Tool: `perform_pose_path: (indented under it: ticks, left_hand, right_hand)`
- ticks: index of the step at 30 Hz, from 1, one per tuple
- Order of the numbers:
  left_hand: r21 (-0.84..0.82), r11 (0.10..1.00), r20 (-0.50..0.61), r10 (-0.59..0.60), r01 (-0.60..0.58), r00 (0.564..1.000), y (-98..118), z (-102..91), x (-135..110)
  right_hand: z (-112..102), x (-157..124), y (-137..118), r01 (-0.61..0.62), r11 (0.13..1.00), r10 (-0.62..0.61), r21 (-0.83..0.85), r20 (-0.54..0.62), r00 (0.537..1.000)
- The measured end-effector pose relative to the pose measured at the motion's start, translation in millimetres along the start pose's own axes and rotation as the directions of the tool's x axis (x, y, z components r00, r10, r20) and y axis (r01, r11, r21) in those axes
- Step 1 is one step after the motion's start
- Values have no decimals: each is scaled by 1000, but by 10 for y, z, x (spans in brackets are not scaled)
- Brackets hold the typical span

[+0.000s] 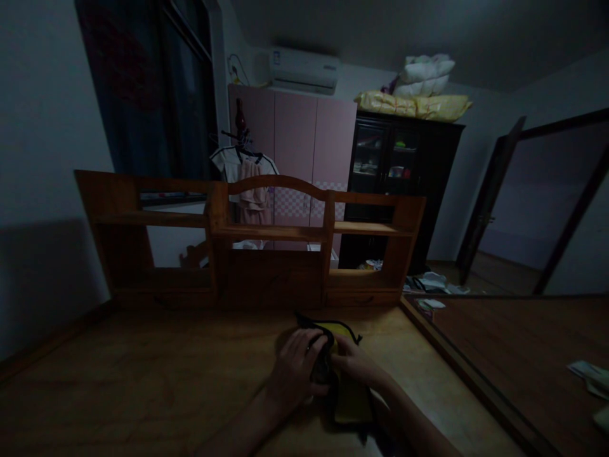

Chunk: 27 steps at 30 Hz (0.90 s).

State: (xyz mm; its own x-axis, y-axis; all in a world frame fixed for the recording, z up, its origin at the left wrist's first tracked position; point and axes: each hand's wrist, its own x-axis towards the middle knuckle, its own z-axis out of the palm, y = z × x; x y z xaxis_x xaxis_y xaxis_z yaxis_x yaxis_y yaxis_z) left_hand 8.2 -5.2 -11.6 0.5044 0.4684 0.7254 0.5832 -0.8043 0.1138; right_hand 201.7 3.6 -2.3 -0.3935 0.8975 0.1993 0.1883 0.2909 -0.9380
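Observation:
A yellow zip pouch with black edging (353,400) lies on the pale wooden board in front of me, its yellow panels spread on both sides of my hands. Curled over its dark middle part is my left hand (295,367), with fingers and thumb gripping the black edge. My right hand (358,363) comes in from the other side, its fingers closed on the pouch near the same fold. What lies inside the fold is too dark to make out.
A wooden shelf headboard (273,235) with small drawers stands at the far end of the board (190,362). A raised wooden rail (457,374) runs along the right. Beyond are a pink wardrobe (295,133), a dark cabinet (432,152) and a doorway. Papers lie at right.

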Motion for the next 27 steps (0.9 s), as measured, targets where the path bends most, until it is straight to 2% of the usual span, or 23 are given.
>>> perform_pose_path:
  ticks: [6, 10, 16, 27]
  left_hand:
    - [33, 999, 11, 34, -35, 999, -19, 0, 14]
    - [65, 997, 1, 47, -47, 999, -39, 9, 19]
    - [93, 993, -21, 81, -79, 996, -52, -19, 27]
    - [35, 999, -57, 44, -42, 997, -87, -29, 39]
  right_hand:
    - [8, 2, 108, 30, 1000, -30, -7, 7, 1000]
    - [75, -7, 93, 48, 996, -52, -74, -51, 997]
    - [207, 6, 68, 70, 994, -82, -90, -143, 986]
    - [197, -19, 47, 150, 967, -180, -205, -134, 974]
